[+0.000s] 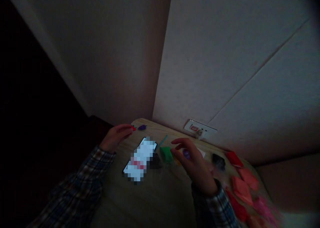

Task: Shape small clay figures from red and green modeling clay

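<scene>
My left hand [117,136] is at the table's far left corner, its fingertips closed on a small red piece with a green tip [133,128]. Just to the right of that piece lies a small dark purple piece [142,127], shaped somewhat like an eggplant. My right hand [191,158] hovers over the right part of the table, thumb and fingers curved and apart, with nothing between them. Close to its fingertips is a green packet [165,154]. Partly behind this hand are a purple item [186,154] and a white one [201,153].
A phone [140,159] with a lit, blurred screen lies on the wooden table [140,204]. Beside it are a thin teal stick [162,142] and a dark item. Black [219,161], red [234,158] and orange [242,189] packets line the right side. A wall socket [200,127] holds a plug.
</scene>
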A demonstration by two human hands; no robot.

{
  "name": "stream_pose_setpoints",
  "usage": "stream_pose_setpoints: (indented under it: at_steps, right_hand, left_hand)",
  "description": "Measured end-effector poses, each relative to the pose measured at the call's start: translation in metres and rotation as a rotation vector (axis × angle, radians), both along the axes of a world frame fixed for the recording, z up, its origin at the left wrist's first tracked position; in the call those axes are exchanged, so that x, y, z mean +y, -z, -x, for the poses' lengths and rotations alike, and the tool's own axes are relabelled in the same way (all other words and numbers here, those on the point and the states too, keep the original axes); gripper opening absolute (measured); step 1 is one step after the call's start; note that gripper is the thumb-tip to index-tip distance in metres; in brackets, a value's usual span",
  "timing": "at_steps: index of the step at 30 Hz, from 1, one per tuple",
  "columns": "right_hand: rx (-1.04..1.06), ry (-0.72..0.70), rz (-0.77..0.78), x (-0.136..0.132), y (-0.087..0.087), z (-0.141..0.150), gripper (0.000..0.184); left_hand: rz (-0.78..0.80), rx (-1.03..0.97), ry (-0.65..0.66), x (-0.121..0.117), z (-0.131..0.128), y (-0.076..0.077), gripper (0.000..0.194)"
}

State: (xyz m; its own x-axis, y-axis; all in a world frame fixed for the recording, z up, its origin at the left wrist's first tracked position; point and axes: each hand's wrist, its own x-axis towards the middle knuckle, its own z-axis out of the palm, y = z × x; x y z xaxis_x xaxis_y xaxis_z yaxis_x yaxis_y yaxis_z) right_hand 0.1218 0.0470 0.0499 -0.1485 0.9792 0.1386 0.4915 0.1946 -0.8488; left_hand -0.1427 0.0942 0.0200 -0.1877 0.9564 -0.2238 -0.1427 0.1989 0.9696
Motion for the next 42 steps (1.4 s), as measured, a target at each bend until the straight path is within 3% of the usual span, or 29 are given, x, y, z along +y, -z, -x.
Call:
stream_pose_setpoints:
  at_steps: [6,12,17,22,29,42]
  right_hand:
    - [-0.07,0.02,0.02,0.003,0.023,-0.02,0.022]
    - [-0.121,0.135,0.111,-0.005,0.043,-0.061,0.027]
    - [-0.174,0.208,0.1,-0.008,0.053,-0.069,0.028]
    - [-0.199,0.239,0.097,-0.009,0.057,-0.067,0.029]
    - [-0.209,0.255,0.066,-0.011,0.059,-0.069,0.031]
    - [-0.215,0.218,0.055,-0.014,0.064,-0.071,0.03]
  left_hand:
    - [0.014,0.18,0.047,0.018,0.006,0.026,0.026]
    - [-0.035,0.296,0.071,0.029,0.007,0.035,0.031]
    - [-0.065,0.329,0.139,0.028,0.002,0.038,0.031]
    - [-0.08,0.435,0.195,0.022,0.003,0.043,0.027]
    - [-0.273,0.813,0.355,0.021,0.008,0.046,0.02]
    - [-0.325,0.923,0.404,0.021,0.017,0.052,0.019]
